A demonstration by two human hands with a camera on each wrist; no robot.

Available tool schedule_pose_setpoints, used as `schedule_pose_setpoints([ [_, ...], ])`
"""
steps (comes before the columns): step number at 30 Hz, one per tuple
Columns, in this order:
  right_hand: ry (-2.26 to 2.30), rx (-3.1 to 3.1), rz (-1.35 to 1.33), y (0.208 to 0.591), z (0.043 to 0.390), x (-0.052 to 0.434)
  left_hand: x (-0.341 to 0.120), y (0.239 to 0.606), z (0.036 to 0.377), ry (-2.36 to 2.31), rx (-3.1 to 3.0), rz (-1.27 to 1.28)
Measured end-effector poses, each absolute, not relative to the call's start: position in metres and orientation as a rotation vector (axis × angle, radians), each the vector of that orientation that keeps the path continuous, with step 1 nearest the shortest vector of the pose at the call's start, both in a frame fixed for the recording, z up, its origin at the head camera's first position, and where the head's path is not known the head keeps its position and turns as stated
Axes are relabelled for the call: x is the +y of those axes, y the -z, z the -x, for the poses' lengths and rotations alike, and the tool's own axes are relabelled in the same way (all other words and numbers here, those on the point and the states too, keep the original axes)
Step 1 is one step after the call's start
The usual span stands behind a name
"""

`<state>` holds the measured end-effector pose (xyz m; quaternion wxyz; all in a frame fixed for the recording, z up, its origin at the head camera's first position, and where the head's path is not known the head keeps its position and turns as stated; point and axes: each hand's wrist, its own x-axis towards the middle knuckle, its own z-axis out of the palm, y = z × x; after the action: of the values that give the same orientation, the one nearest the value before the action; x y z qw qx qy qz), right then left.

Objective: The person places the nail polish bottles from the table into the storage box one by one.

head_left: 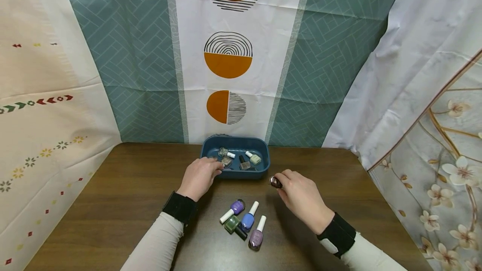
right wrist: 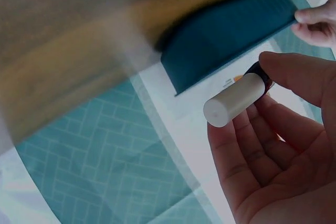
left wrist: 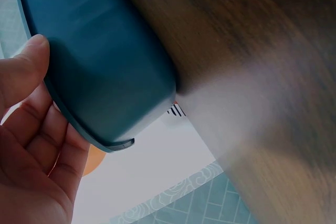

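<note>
Bottles of nail polish sit in two groups on the brown table [head_left: 113,204]: four inside the blue tray [head_left: 263,166] at the far edge, four more lying in a cluster [head_left: 244,223] on the near side. The right hand [head_left: 299,195] pinches a dark bottle [head_left: 275,182] between thumb and fingers, just right of the tray's near corner; the wrist view shows its white cap [right wrist: 233,99] pointing away from the palm. The left hand [head_left: 199,175] rests against the tray's near left rim, fingers relaxed and grasping nothing, thumb [left wrist: 23,72] touching the tray's wall.
</note>
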<state>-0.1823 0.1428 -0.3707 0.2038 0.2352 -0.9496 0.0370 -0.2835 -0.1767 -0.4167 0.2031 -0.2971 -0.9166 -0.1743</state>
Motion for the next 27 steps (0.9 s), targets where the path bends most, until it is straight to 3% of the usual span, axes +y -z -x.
schedule_pose_setpoints([
  [27,-0.108,-2.609,-0.672,0.361,0.249,0.116,-0.176,0.418,0.283,0.512,-2.546,0.84],
])
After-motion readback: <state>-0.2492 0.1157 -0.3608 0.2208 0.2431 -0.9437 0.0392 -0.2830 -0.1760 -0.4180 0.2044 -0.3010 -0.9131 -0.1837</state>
